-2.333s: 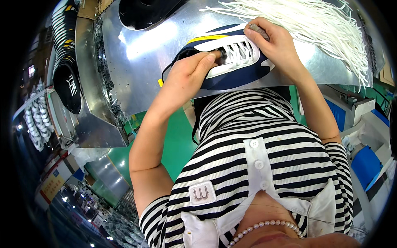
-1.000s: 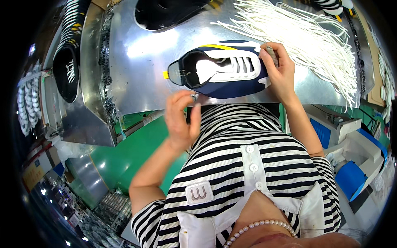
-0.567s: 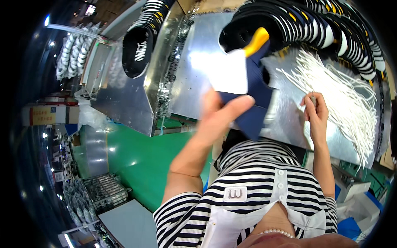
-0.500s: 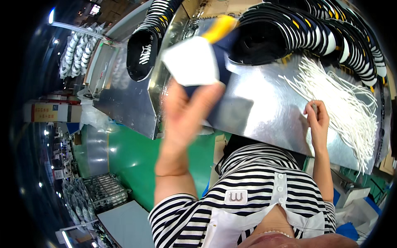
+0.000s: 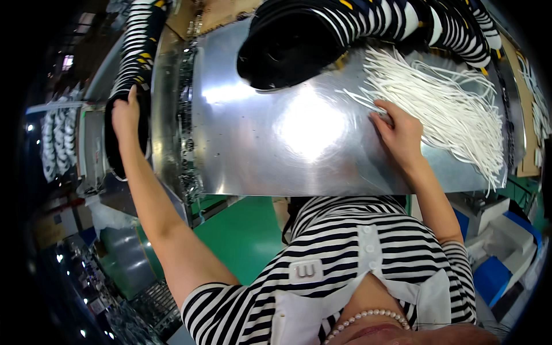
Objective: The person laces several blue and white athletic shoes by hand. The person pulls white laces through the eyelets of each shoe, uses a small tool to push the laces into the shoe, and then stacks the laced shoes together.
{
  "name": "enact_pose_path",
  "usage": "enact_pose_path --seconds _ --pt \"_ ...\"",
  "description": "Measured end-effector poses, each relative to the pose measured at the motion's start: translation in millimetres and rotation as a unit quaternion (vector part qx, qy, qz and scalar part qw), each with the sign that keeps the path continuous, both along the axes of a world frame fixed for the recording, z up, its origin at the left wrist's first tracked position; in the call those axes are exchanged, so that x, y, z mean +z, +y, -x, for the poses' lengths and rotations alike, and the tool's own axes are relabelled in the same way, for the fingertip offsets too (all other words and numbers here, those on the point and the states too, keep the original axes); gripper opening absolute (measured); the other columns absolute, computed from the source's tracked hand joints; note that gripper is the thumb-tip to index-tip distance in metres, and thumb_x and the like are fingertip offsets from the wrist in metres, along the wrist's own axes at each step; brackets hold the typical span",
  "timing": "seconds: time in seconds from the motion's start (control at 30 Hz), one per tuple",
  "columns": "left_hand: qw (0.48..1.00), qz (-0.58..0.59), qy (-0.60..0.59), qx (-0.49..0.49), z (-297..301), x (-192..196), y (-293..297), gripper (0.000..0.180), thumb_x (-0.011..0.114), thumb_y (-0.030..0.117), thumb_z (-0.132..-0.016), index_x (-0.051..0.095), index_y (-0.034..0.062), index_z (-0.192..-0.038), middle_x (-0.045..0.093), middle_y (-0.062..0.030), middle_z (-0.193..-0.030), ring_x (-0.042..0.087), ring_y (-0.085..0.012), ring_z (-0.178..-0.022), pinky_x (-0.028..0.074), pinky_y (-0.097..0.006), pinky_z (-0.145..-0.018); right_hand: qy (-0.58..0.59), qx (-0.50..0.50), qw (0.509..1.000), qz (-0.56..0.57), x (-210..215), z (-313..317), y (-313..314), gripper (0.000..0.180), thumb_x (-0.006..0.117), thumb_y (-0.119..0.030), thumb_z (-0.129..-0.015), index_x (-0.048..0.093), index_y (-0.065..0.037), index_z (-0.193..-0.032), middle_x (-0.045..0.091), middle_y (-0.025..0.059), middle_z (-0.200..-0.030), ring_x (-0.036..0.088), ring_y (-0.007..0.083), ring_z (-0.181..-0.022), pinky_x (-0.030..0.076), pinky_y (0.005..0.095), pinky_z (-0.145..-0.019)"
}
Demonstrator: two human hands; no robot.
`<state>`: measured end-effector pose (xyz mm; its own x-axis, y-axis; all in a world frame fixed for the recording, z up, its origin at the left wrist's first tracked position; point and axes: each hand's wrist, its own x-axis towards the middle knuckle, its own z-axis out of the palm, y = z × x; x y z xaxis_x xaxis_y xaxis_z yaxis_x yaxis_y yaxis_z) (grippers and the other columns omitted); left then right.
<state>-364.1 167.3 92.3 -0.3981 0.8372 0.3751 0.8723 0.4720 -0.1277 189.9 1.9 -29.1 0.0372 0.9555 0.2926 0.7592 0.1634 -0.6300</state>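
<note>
Reaching far out to our left, we have our left hand [image 5: 125,115] against the near end of a long row of nested black, white and navy shoe uppers with yellow tabs [image 5: 137,52]. Its thumb points forward along the row; its other fingers are mostly hidden against the black-lined end upper [image 5: 142,123], so we cannot tell whether they have let go or pinch an edge.

The change is that the navy-and-white upper we were swinging leftward half a second ago no longer hangs above the metal between our hands. We judge that it now sits at that row's end, under our left fingers, which would make our handling of this piece nearly finished.

Well to the right of those fingers, our right hand [image 5: 398,133] curls its thumb and index just beside the loose ends of a broad heap of white cord laces [image 5: 440,118]. Whether they grip anything we cannot tell.

Past the wrists, our left arm stretches almost straight, while our right elbow bends. Between both sets of fingers lies a shiny metal table [image 5: 247,155]; forward of it, a second row of nested striped uppers [image 5: 356,26] curves rightward beyond our right fingers.
</note>
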Motion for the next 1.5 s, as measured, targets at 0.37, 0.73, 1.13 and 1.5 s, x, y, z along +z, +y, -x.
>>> enact_pose_path --seconds 0.37,0.73,1.13,1.5 --pt "0.851 -0.102 -0.438 -0.271 -200.5 -106.0 -30.1 0.037 0.071 0.034 -0.086 0.065 -0.0003 -0.098 0.067 -0.0103 -0.083 0.062 -0.022 -0.074 0.05 -0.034 -0.073 0.16 0.084 0.982 0.051 29.1 6.1 29.3 0.011 0.065 -0.015 -0.086 0.07 -0.007 -0.092 0.071 0.0026 -0.085 0.062 0.0171 -0.068 0.048 0.0302 -0.062" --pt "0.721 -0.029 -0.285 -0.631 -383.5 -77.8 -223.9 0.033 0.072 0.013 -0.073 0.062 0.0109 -0.105 0.055 -0.0046 -0.101 0.052 -0.0234 -0.089 0.038 -0.036 -0.075 0.613 0.59 0.501 0.16 184.9 -60.6 -23.1 0.019 0.058 -0.015 -0.094 0.058 -0.004 -0.11 0.05 0.0044 -0.086 0.042 0.0097 -0.064 0.037 0.0246 -0.053" --pt "0.825 0.295 -0.332 -0.349 -249.6 -46.7 -160.7 0.053 0.051 0.044 -0.097 0.063 -0.0069 -0.097 0.067 -0.0212 -0.082 0.063 -0.0383 -0.081 0.049 -0.041 -0.075 0.609 0.118 0.746 0.242 -0.6 50.3 -45.1 0.036 0.07 -0.014 -0.086 0.054 0.001 -0.115 0.07 0.0068 -0.088 0.044 0.0019 -0.056 0.032 0.0169 -0.047" --pt "0.382 0.308 -0.864 -0.118 -319.7 -77.7 -175.2 0.064 0.043 0.041 -0.102 0.039 -0.0109 -0.14 0.046 -0.0233 -0.142 0.045 -0.0298 -0.134 0.034 -0.038 -0.113 0.505 0.037 0.853 0.128 17.5 43.7 -37.1 0.029 0.069 -0.007 -0.088 0.055 -0.001 -0.114 0.069 0.0055 -0.088 0.063 0.0082 -0.08 0.049 0.0217 -0.074"
